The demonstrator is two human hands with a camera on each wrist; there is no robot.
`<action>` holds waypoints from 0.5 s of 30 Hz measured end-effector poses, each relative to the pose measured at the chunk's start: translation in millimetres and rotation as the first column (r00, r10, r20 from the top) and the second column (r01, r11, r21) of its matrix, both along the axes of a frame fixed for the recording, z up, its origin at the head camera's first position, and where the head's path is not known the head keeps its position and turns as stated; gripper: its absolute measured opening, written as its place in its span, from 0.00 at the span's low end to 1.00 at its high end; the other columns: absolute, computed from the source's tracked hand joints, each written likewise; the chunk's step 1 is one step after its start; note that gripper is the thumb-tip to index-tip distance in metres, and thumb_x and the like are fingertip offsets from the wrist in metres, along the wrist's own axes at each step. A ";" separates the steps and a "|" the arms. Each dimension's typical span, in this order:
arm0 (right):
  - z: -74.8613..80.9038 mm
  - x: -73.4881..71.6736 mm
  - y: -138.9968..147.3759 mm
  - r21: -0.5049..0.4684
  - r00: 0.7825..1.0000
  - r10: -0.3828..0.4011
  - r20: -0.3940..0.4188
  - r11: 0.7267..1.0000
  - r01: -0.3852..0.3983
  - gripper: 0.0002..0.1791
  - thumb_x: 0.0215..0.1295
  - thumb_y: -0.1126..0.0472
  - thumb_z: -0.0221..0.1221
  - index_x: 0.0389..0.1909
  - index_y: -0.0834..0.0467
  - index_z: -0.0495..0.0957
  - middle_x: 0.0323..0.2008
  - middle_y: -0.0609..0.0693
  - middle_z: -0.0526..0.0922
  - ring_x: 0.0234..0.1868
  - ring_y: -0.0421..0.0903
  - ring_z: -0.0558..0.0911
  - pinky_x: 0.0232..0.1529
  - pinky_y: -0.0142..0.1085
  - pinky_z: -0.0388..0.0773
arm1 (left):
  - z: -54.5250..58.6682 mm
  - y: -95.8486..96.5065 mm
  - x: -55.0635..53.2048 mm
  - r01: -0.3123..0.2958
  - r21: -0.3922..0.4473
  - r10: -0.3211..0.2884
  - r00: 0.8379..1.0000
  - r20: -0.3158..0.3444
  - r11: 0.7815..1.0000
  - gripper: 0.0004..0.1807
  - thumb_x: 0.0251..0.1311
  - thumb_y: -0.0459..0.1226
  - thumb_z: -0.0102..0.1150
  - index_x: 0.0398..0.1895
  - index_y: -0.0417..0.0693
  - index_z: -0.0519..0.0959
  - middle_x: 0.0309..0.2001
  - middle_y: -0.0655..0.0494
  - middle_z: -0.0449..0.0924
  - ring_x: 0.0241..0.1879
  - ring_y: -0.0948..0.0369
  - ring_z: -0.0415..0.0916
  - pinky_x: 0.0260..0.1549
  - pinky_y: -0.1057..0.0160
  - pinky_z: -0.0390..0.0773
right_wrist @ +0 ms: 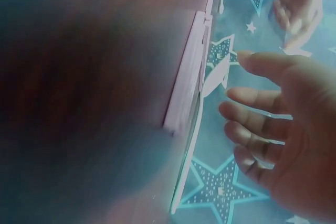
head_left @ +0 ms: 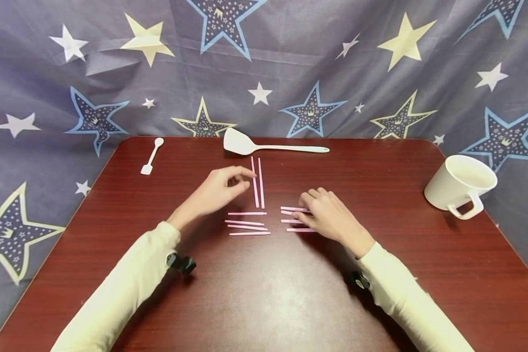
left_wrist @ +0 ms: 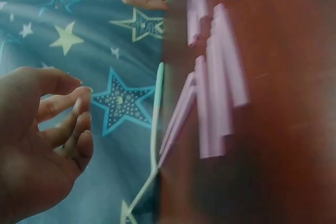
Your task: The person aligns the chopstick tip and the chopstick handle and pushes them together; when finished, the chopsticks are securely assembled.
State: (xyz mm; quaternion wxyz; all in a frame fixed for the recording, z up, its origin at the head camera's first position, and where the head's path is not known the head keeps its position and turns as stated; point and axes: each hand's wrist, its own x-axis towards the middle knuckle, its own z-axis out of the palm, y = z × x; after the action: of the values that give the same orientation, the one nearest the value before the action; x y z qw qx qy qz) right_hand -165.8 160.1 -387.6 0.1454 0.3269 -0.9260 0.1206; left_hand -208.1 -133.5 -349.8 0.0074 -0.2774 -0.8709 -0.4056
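Note:
Pink straws lie on the table in three groups. Two straws point away from me side by side, and my left hand hovers at their left with its fingers loosely bent and a gap between thumb and fingertips. Nearer to me, several straws lie crosswise in a loose row. My right hand is above a second crosswise row of straws, covering their right ends in the head view. In the right wrist view its relaxed fingers are spread, with nothing between them and the thumb.
A white spatula lies along the table's far edge, with a small white spoon-like tool at the back left. A white mug stands near the right edge. Behind the table hangs a star-patterned cloth.

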 end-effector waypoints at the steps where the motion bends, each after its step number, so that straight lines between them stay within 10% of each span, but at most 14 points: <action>1: -0.8 2.1 3.2 -0.002 1.000 0.005 -0.011 1.000 -0.005 0.15 0.64 0.54 0.71 0.31 0.59 0.77 0.29 0.51 0.78 0.34 0.55 0.77 0.34 0.47 0.73 | -3.5 -2.5 7.2 -0.003 0.006 0.003 1.000 -0.002 1.000 0.13 0.68 0.32 0.61 0.53 0.43 0.85 0.35 0.53 0.82 0.35 0.57 0.74 0.39 0.56 0.72; 15: -12.1 29.4 31.2 -0.105 0.997 0.052 0.052 0.993 -0.047 0.12 0.61 0.58 0.73 0.35 0.60 0.80 0.31 0.49 0.78 0.34 0.50 0.77 0.37 0.46 0.76 | -54.6 -22.5 66.7 -0.028 0.005 0.029 0.999 -0.026 1.000 0.08 0.65 0.32 0.68 0.46 0.46 0.87 0.38 0.61 0.79 0.39 0.57 0.76 0.39 0.58 0.76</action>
State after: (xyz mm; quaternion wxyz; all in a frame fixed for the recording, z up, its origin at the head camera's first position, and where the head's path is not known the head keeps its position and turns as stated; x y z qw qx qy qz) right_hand -136.4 191.3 -399.7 0.1337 0.3384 -0.9137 0.1809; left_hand -141.5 -156.0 -404.4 0.0253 -0.2703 -0.8738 -0.4035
